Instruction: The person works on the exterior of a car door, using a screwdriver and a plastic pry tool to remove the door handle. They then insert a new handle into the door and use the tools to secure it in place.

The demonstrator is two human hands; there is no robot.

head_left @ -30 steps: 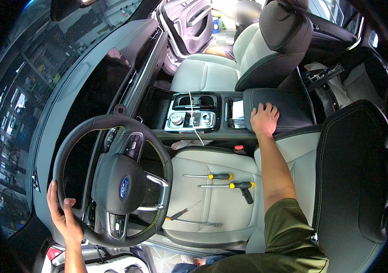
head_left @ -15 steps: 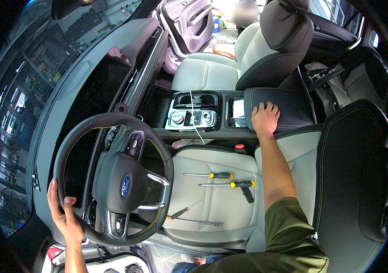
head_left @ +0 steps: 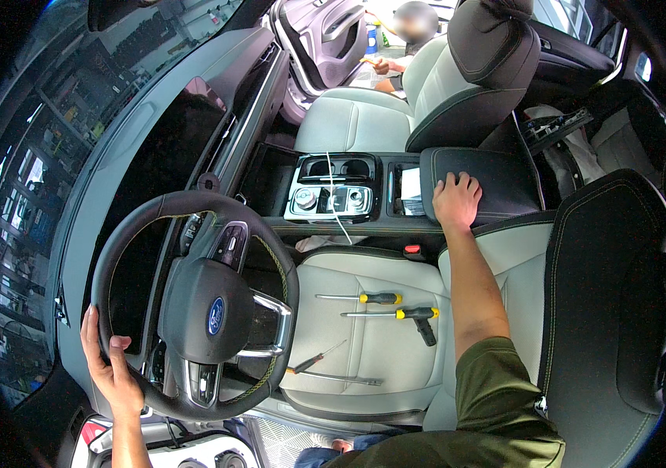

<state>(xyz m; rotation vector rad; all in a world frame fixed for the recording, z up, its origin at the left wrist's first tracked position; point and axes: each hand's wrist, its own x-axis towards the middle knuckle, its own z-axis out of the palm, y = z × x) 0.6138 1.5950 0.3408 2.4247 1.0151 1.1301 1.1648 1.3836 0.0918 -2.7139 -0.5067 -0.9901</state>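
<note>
While the left hand (head_left: 117,384) curls its fingers loosely round the smooth, dark rim of the steering wheel (head_left: 200,308), the right hand (head_left: 458,200) lies palm down, fingers open and slightly bent, at the near front corner of the padded black armrest lid (head_left: 500,170). On the pale, seamed seat (head_left: 329,281), toward its inner edge, rest metal-shafted screwdrivers (head_left: 417,313) with yellow-and-black handles.

The steering wheel (head_left: 192,308) and armrest (head_left: 508,183) are black, the sleeve (head_left: 495,382) olive.
</note>
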